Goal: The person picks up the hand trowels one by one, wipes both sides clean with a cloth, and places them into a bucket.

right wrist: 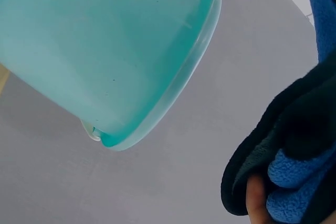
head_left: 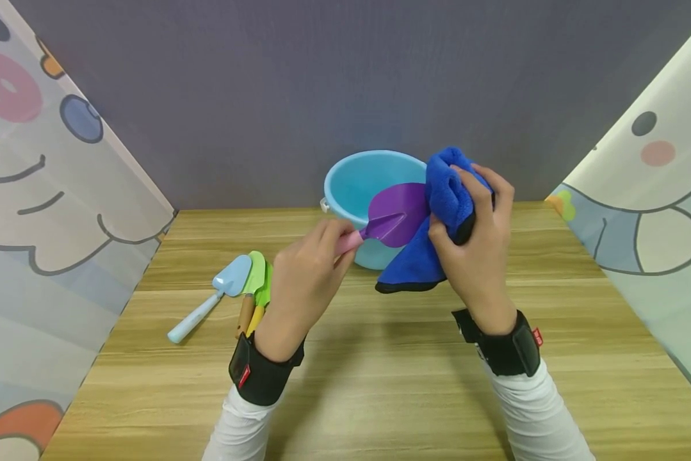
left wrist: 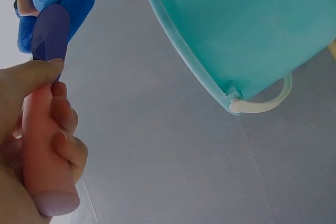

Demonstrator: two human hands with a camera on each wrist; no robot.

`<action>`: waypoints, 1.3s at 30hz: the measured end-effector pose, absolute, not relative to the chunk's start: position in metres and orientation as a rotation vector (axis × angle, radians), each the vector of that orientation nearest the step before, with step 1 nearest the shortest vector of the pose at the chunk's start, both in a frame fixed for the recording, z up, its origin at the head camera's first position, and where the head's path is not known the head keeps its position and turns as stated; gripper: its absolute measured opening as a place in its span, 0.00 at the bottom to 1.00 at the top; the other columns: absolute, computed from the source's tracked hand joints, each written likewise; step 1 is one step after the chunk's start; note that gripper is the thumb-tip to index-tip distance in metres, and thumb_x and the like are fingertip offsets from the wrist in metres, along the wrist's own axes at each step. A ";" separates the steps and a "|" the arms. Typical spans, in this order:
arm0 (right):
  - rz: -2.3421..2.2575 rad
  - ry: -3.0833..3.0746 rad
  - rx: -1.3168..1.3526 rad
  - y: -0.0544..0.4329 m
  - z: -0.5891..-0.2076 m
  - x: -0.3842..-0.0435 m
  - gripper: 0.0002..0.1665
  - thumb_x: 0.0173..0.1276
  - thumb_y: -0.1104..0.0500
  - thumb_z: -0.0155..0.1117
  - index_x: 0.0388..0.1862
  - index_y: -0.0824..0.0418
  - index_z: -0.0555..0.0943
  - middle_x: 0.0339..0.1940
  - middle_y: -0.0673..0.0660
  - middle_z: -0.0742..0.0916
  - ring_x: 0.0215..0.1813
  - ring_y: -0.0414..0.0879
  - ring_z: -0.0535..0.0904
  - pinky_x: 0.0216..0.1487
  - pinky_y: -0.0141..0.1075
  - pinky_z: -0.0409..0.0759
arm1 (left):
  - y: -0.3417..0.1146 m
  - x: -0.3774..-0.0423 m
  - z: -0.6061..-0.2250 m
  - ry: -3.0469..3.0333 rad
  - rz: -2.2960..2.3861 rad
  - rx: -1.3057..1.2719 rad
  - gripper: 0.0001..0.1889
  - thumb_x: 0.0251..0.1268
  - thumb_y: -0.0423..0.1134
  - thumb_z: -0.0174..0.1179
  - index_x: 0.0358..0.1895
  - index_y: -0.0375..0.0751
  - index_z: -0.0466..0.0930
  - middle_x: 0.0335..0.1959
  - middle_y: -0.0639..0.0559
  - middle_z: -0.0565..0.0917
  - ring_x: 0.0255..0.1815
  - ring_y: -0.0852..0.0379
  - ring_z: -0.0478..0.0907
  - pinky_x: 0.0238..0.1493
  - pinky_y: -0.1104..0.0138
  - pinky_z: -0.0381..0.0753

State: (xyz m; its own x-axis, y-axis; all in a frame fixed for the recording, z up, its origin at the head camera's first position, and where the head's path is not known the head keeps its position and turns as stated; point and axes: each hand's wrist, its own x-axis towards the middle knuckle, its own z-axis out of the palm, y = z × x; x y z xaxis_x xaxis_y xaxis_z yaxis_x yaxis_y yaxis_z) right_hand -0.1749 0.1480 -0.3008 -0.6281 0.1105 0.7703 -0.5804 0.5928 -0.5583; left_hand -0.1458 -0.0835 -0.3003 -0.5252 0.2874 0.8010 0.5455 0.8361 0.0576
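In the head view my left hand [head_left: 307, 272] grips the pink handle [left wrist: 50, 150] of a small trowel with a purple blade [head_left: 397, 214]. The blade is held up in front of the light blue bucket [head_left: 351, 186], its face toward the camera. My right hand [head_left: 483, 237] holds a bunched blue cloth [head_left: 449, 192] with black edging, fingers curled round it. The cloth meets the right edge of the blade, and one corner hangs below. In the right wrist view a fingertip [right wrist: 256, 198] shows against the cloth's folds.
Left of the left hand, a light blue trowel [head_left: 209, 298] lies on the wooden table [head_left: 380, 384] beside a green trowel with a brown handle [head_left: 245, 314] and another with a yellow handle [head_left: 256, 318]. A grey wall [head_left: 322, 83] stands behind the bucket; cartoon-printed panels flank both sides.
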 end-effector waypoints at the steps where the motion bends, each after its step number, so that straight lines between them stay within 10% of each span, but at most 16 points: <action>1: 1.077 -2.006 0.371 0.148 -0.301 -0.175 0.33 0.64 0.50 0.62 0.70 0.48 0.74 0.72 0.64 0.71 0.74 0.55 0.68 0.70 0.59 0.70 | -0.083 -0.146 -0.300 -2.160 -0.390 -0.608 0.11 0.68 0.42 0.67 0.44 0.40 0.80 0.35 0.49 0.85 0.18 0.55 0.77 0.18 0.66 0.74; 39: 1.118 -1.852 0.350 0.144 -0.291 -0.166 0.34 0.58 0.50 0.64 0.65 0.55 0.77 0.69 0.64 0.72 0.72 0.51 0.70 0.71 0.52 0.69 | -0.084 -0.150 -0.306 -2.301 -0.390 -0.499 0.14 0.73 0.47 0.63 0.47 0.38 0.82 0.30 0.50 0.85 0.18 0.56 0.76 0.14 0.63 0.70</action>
State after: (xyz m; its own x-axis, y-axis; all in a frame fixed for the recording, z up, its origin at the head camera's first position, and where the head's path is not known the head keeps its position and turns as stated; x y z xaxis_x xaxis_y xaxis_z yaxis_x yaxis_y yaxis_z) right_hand -0.1663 0.1444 -0.2913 -0.5409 0.2014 0.8166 -0.6287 0.5480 -0.5517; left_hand -0.1502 -0.0844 -0.3063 -0.6526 0.2362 0.7199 0.4600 0.8785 0.1288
